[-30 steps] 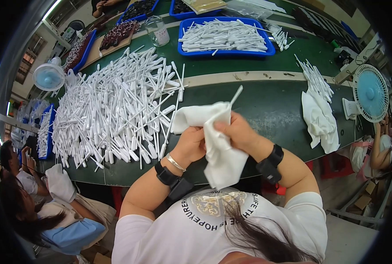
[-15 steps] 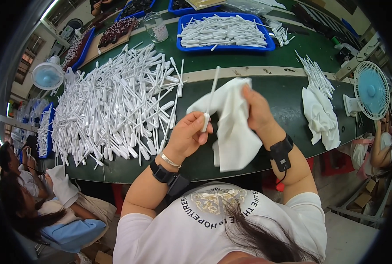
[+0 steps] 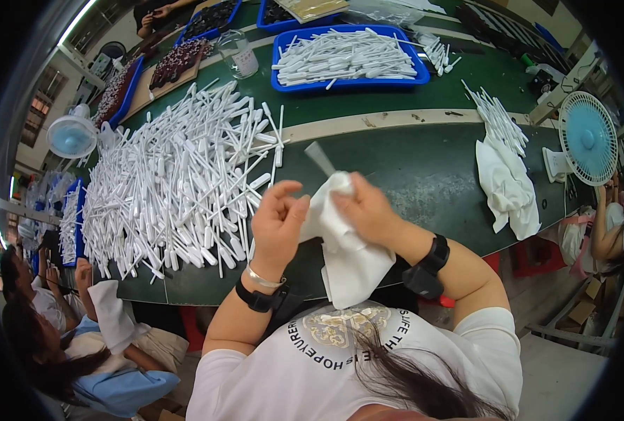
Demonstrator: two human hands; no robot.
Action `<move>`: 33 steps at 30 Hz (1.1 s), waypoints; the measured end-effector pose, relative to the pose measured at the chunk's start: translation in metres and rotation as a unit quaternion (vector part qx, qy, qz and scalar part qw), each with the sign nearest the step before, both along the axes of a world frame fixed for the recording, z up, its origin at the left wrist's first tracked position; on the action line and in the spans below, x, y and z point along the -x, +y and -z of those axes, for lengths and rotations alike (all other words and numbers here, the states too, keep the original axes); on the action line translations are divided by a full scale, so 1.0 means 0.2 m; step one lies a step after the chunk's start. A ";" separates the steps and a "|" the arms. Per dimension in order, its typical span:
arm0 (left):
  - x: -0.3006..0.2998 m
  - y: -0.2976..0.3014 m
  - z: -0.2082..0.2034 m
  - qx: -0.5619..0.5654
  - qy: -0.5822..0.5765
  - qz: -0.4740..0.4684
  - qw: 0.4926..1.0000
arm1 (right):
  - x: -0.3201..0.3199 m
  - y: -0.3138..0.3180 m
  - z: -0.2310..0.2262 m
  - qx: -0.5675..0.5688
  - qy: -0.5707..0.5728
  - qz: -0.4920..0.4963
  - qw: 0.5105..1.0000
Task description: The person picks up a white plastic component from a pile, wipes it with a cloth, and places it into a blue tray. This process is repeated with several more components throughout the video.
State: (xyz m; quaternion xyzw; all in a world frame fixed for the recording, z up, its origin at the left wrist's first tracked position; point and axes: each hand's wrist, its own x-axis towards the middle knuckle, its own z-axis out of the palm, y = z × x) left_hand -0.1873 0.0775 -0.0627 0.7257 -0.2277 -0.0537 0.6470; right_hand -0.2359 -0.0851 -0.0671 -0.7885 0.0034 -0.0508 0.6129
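My right hand (image 3: 362,210) is closed on a bunched white cloth (image 3: 357,270), whose lower part hangs toward my shirt. From the top of the cloth juts a white plastic stick (image 3: 320,158), smeared by motion; its other end is hidden in the wrapped cloth. Close by on the left, my left hand (image 3: 275,221) is raised with half-curled fingers apart, beside the cloth's edge. No stick shows in it. Left of that hand lies a big heap of white plastic sticks (image 3: 175,182), each with a thin stem and a thicker end.
Across the green table (image 3: 424,161) stands a blue tray (image 3: 350,85) full of similar sticks, with a clear jar (image 3: 238,55) beside it. A second white cloth (image 3: 508,189) and more sticks (image 3: 494,116) lie right, near a fan (image 3: 588,139). Other people sit left and right.
The stick has passed from my left hand into the cloth at my right hand. My right hand has moved left and down, gathering the cloth; my left fingers have loosened.
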 end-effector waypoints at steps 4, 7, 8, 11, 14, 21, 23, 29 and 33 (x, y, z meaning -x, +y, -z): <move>-0.03 -0.01 -0.02 0.043 0.096 0.085 0.991 | 0.03 0.02 0.01 0.098 -0.032 -0.061 0.993; -0.04 0.04 -0.04 0.183 0.158 -0.024 0.970 | 0.02 0.01 0.00 0.019 -0.011 -0.111 0.994; -0.05 0.04 -0.04 0.181 0.160 -0.028 0.970 | 0.01 -0.01 -0.01 -0.041 0.031 -0.132 0.990; -0.07 0.02 -0.02 0.240 0.179 -0.021 0.954 | 0.01 -0.01 0.02 -0.121 0.076 -0.148 0.979; -0.01 -0.03 0.04 0.123 0.066 0.006 0.990 | 0.01 0.02 0.03 -0.156 0.075 -0.138 0.975; -0.02 0.01 0.00 0.217 0.163 -0.017 0.962 | 0.02 0.00 0.02 -0.136 0.099 -0.144 0.975; -0.03 0.02 0.00 0.279 0.158 -0.017 0.947 | 0.01 -0.01 0.02 -0.177 0.107 -0.151 0.967; 0.00 0.03 -0.04 0.287 0.118 -0.053 0.949 | 0.00 0.01 0.01 -0.266 0.129 -0.152 0.943; 0.08 -0.01 -0.07 0.198 0.044 -0.063 0.977 | 0.05 0.04 -0.01 -0.060 0.006 -0.162 0.985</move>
